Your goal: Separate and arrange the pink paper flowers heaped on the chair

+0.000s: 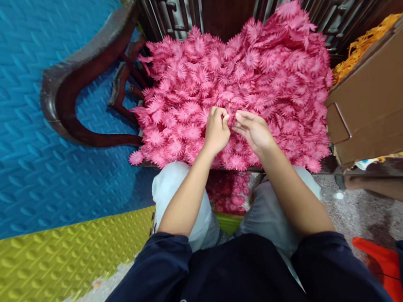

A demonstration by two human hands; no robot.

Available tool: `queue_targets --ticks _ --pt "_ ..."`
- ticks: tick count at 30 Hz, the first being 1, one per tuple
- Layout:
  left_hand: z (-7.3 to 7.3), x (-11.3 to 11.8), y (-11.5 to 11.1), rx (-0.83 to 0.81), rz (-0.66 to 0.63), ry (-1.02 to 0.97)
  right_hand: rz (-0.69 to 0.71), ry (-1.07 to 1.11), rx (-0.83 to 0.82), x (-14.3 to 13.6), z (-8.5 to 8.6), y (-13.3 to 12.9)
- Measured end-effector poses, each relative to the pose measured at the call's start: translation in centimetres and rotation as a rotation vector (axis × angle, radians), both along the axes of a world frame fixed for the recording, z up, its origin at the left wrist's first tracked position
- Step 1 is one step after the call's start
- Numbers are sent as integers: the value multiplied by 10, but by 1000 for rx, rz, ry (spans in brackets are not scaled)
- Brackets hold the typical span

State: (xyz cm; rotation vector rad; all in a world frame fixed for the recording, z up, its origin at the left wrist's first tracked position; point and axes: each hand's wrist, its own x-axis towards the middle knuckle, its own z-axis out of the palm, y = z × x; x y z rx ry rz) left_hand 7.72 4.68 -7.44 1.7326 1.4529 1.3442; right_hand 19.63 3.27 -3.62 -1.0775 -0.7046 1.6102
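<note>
A big heap of pink artificial flowers [191, 115] with narrow, spiky petals lies in front of me. Over its near middle, my left hand [219, 129] is closed, thumb and curled fingers pinching a small pink flower [231, 115]. From the other side my right hand [254, 129] meets the same flower, its fingertips drawn together at the petals with the fingers fairly straight. The hands are close together, and the flower is partly hidden between them. More pink flowers [237, 189] show lower down, between my knees.
The heap rests on a dark wooden seat with a curved armrest [73, 71] at left and a lattice back [168, 0]. A cardboard box [388, 90] with orange flowers [365, 39] stands at right. Blue matting [27, 100] and yellow matting [75, 248] cover the left. Another person's bare leg [391, 190] shows at right.
</note>
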Motion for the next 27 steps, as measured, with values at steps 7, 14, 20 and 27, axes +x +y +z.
queue_targets --ticks 7,14,20,27 --pt "-2 4 0 -17 -31 -135 -73 30 -126 -5 9 2" --pt "8 -5 0 76 184 -214 -271 23 -194 5 -3 15" --pt "26 -46 11 21 631 -262 -224 37 -165 15 6 15" --pt "22 -22 -4 50 352 -101 -121 -78 -140 3 10 7"
